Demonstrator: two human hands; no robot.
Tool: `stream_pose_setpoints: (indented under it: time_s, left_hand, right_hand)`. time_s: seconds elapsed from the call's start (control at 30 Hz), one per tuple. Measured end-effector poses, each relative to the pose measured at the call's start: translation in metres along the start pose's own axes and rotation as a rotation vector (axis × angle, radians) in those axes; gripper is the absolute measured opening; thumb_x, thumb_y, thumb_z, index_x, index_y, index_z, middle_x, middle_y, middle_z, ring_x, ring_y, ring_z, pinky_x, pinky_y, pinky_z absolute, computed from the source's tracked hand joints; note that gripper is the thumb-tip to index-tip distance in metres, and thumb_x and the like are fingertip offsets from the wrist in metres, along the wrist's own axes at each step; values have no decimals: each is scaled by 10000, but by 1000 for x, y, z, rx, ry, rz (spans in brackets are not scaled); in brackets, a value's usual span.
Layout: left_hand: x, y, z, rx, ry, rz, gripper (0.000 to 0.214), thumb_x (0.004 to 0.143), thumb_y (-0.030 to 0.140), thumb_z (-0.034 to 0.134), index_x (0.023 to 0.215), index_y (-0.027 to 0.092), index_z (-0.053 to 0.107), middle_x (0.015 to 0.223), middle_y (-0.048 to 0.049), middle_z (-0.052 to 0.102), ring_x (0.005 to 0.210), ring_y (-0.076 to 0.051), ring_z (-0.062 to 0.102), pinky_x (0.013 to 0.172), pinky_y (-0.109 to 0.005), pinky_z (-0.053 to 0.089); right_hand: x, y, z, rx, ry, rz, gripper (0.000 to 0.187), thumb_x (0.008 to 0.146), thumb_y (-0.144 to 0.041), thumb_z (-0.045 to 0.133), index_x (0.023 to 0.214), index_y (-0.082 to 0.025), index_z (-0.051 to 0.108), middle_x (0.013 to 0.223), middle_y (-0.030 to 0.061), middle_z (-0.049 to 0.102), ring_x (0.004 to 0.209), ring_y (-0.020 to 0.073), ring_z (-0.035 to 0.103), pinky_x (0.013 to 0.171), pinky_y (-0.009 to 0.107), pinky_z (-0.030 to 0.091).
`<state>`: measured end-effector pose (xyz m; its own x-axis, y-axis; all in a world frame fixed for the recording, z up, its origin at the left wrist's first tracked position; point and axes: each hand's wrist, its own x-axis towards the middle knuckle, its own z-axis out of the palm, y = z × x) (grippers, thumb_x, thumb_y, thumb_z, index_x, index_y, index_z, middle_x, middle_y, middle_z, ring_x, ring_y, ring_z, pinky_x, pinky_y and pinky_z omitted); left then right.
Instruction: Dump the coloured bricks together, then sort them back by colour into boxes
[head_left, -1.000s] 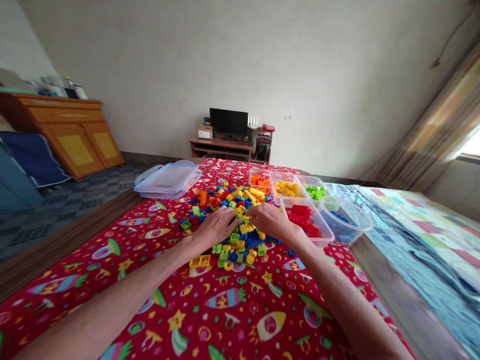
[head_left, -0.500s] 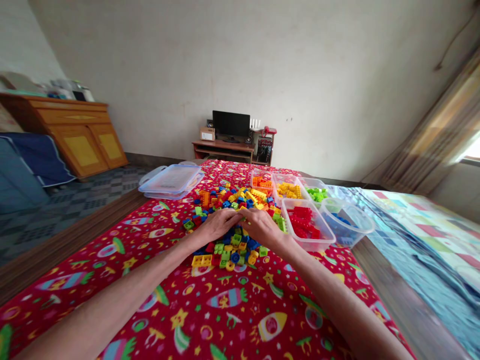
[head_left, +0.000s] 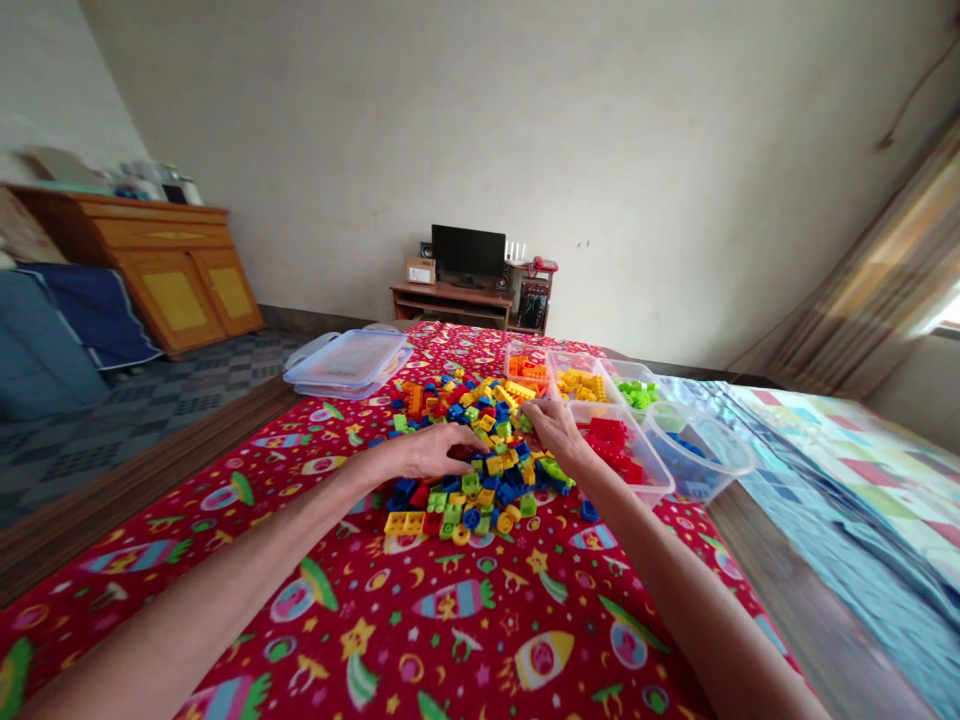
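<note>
A heap of toy building bricks (head_left: pixel 480 490) in yellow, blue, green, red and orange lies on the red patterned cloth. My left hand (head_left: pixel 439 450) rests at the heap's left side, thumb and fingers apart, with a dark red brick showing in the gap between them. At the heap's right side is my right hand (head_left: pixel 553 428), its fingers bent together over the bricks; whatever they pinch is hidden. Just beyond that wrist stands a clear box of red bricks (head_left: pixel 660 470). A lone blue brick (head_left: pixel 589 511) lies near my right forearm.
Further clear boxes hold orange bricks (head_left: pixel 528 368), yellow bricks (head_left: pixel 581 385) and green bricks (head_left: pixel 636 394). A round tub (head_left: pixel 739 458) with blue bricks stands at the right edge. Stacked plastic lids (head_left: pixel 349 360) lie back left. A bed with a quilt (head_left: pixel 847 440) adjoins on the right.
My hands, together over the middle of the heap before, have parted. The right one has moved right and slightly farther away, the left one slightly nearer. More of the heap's middle shows between them.
</note>
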<state>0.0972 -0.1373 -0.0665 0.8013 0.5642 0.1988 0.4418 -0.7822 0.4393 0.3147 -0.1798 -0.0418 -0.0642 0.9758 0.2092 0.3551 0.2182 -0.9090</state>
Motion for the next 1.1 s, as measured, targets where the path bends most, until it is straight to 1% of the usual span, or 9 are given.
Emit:
stream_pose_setpoints:
  time_s: [0.1, 0.23, 0.4, 0.53, 0.67, 0.8, 0.87, 0.97, 1.1]
  left_hand:
    - [-1, 3, -2, 85, 26, -16, 280, 761, 210, 653, 1037, 215, 703, 1000, -37, 725, 928, -195, 657, 822, -253, 475]
    - [0, 8, 3, 185, 95, -11, 185, 809, 237, 640, 978, 197, 704, 927, -43, 706, 871, -194, 646, 779, -260, 470]
    - [1, 4, 10, 256, 120, 115, 110, 837, 273, 638, 909, 209, 691, 974, -46, 676, 943, -202, 608, 856, -295, 444]
    - [3, 6, 12, 222, 148, 90, 108, 858, 281, 607, 863, 199, 677, 918, -41, 670, 927, -198, 604, 846, -301, 446]
    - [5, 11, 17, 229, 150, 16, 191, 795, 344, 688, 920, 200, 679, 954, -42, 675, 936, -218, 602, 824, -318, 452]
    - [7, 13, 25, 251, 210, 3, 74, 805, 251, 644, 838, 197, 682, 909, -40, 678, 917, -212, 607, 834, -322, 453]
    - [7, 15, 26, 230, 219, 6, 67, 801, 213, 623, 832, 195, 679, 892, -38, 689, 904, -206, 615, 845, -319, 455]
    - [7, 18, 21, 145, 224, -69, 93, 803, 262, 628, 809, 186, 681, 854, -44, 707, 854, -212, 633, 812, -322, 466]
    - [8, 19, 10, -212, 340, -222, 295, 826, 442, 589, 894, 165, 666, 818, -46, 710, 783, -208, 650, 713, -302, 470]
  right_hand:
    - [-1, 5, 4, 37, -10, -1, 347, 833, -481, 416, 624, -204, 424, 458, -64, 395, 390, 68, 370, 400, 193, 277]
    - [-3, 4, 8, 119, -99, 68, 398, 809, -568, 471, 656, -202, 439, 513, -57, 406, 418, 68, 388, 387, 185, 298]
    - [-5, 4, 11, 66, -110, 63, 382, 810, -537, 519, 648, -194, 474, 494, -50, 419, 426, 73, 401, 381, 180, 315]
    - [-5, 2, 12, 42, -96, 80, 356, 819, -510, 525, 691, -179, 549, 490, -49, 444, 425, 79, 418, 386, 180, 339]
    - [-3, 2, 12, 45, -84, 89, 346, 830, -493, 518, 724, -169, 576, 481, -57, 447, 405, 75, 424, 391, 181, 346]
    - [-2, 4, 13, 46, -87, 52, 374, 827, -511, 514, 703, -162, 563, 465, -62, 427, 389, 64, 395, 380, 177, 311]
    - [-2, 6, 13, 41, -93, 39, 387, 823, -523, 513, 704, -159, 567, 467, -62, 426, 394, 66, 403, 380, 178, 307]
    - [-1, 7, 13, 46, -101, 35, 390, 828, -528, 504, 721, -159, 571, 472, -61, 433, 394, 70, 405, 381, 183, 305]
    - [-3, 3, 11, 7, -125, 11, 355, 856, -485, 489, 745, -160, 576, 467, -62, 439, 389, 70, 403, 390, 183, 292]
